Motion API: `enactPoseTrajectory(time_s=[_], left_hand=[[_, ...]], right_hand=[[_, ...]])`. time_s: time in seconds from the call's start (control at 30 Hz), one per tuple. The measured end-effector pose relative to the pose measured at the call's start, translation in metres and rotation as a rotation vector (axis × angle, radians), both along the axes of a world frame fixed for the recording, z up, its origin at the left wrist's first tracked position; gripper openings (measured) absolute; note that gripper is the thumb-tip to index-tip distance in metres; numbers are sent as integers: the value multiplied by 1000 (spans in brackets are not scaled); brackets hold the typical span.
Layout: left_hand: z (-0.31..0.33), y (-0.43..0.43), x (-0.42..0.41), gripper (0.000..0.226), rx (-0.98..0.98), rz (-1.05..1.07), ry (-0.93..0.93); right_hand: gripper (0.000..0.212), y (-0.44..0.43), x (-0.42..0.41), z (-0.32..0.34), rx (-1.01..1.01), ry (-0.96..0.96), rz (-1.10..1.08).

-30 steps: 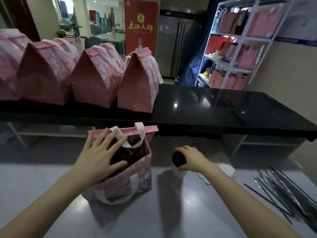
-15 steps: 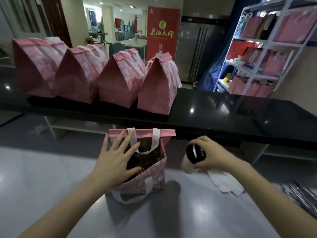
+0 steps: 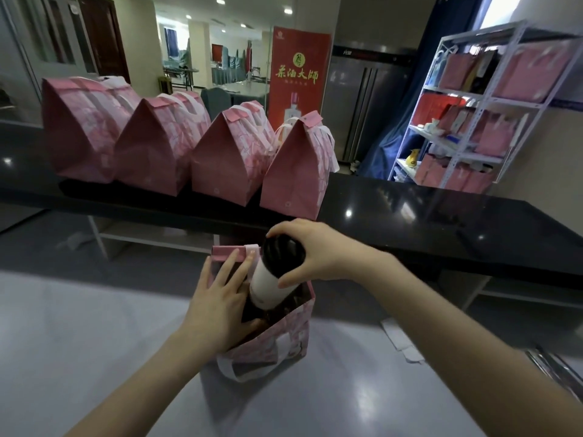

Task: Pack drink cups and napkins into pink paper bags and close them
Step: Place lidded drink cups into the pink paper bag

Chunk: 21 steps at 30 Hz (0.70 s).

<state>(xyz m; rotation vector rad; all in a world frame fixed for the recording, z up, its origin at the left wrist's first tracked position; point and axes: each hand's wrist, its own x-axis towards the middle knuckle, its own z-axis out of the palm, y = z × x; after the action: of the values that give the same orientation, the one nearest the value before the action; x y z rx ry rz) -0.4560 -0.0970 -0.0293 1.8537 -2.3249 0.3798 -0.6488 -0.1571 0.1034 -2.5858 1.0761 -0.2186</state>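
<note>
A: Drink cup point(image 3: 277, 275), white, dark-lidded: tilted, base dipped into the mouth of the open pink bag point(image 3: 284, 339), lid end gripped by the right hand point(image 3: 318, 250).
B: Left hand point(image 3: 217, 304)?
A: Open, fingers straight across the bag's left side, holding nothing, only steadying.
B: So, mid-loading. Next?
A: Probably righting the cup and lowering it to the bag's floor. Something dark inside, impossible to identify.
B: Anything in the way?
A: Left fingers and the bag's white handle point(image 3: 252, 247), close beside the cup's path.
B: Around the bag?
A: Napkins point(image 3: 399, 342) to its right on the table point(image 3: 94, 342), yet to be packed. Beyond it, a row of closed pink bags point(image 3: 293, 171) on a black counter point(image 3: 441, 222). Far right, thin dark sticks point(image 3: 555, 370), too blurred to name.
</note>
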Motion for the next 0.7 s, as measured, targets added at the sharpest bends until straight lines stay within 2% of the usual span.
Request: enactPoseTrajectory(time_s=[0.13,0.23,0.33,0.57,0.7], left_hand=[[-2,7,5,95,80,31,-34],[-1,14,6,101,92,27,-28],[-2,19,5,94,79,-1,-5],[-10,22,0,106,104,11,-18],[-10,24,-1,113,135,11,-32]], right_hand=[[76,-4,13,-27,52,142,-24],[73,-2,16,-45,-2,189,-36],[72,0,17,-59,-84,258,-60],[70,3,32,-66,-152,200,-90],[65,3,39,-67,-90,213,-144]])
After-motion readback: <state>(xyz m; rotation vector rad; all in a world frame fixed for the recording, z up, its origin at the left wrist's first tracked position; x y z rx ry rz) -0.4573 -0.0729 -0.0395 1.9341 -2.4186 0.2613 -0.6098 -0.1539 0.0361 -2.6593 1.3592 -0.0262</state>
